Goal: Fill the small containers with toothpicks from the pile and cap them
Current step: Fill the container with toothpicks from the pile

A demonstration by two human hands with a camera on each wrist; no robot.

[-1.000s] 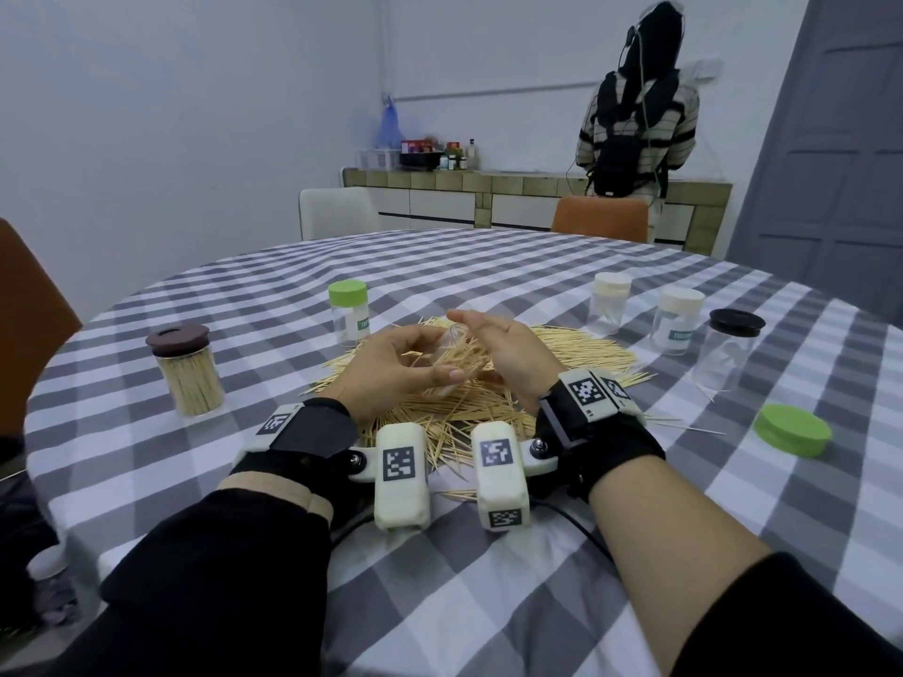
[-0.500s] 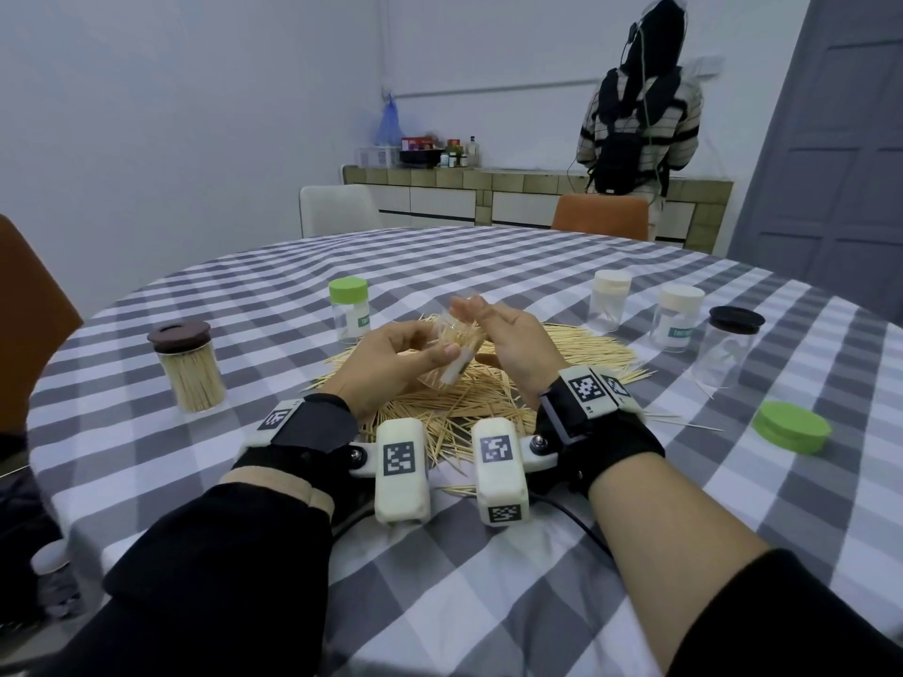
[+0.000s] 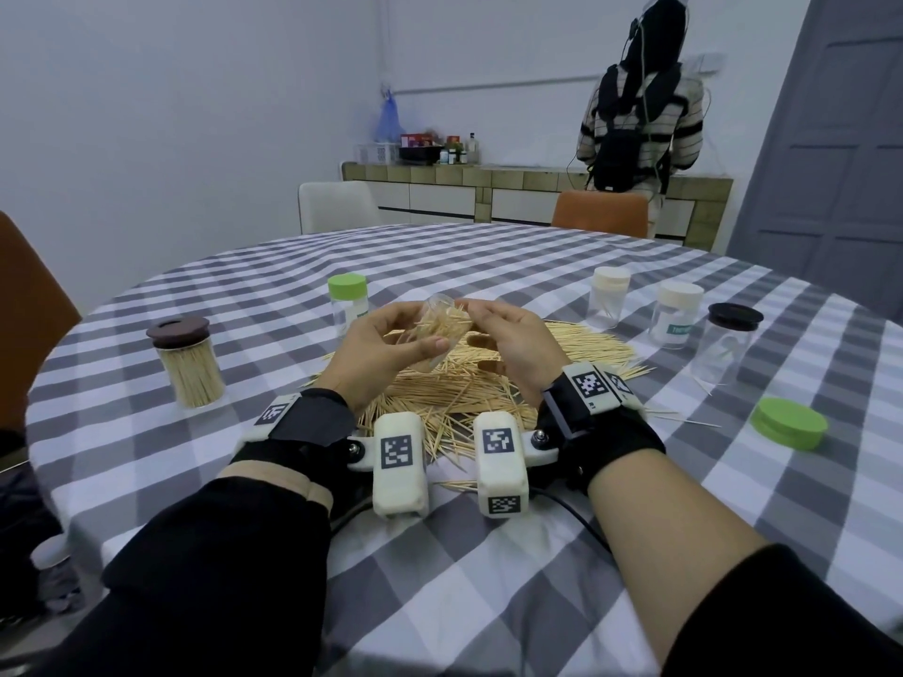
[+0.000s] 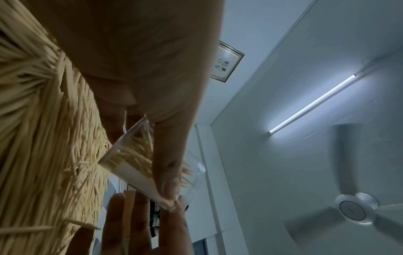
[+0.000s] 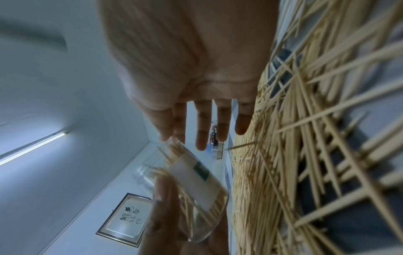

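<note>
My left hand fingers grip tilted clear container of toothpicks; right hand fingers straight, loose at its mouth, above pile.

A round table under a grey-and-white checked cloth serves as the landmark. Behind its far edge stand a white chair and an orange chair; another orange chair back rises at its left side. Beyond the chairs a low tiled counter runs along the wall, carrying bottles and a white basket, with a blue bag hanging above. A person in a striped top stands at that counter, back turned. A grey door fills the wall past the table's far right. Overhead are a tube light, a ceiling fan and a framed picture.
</note>
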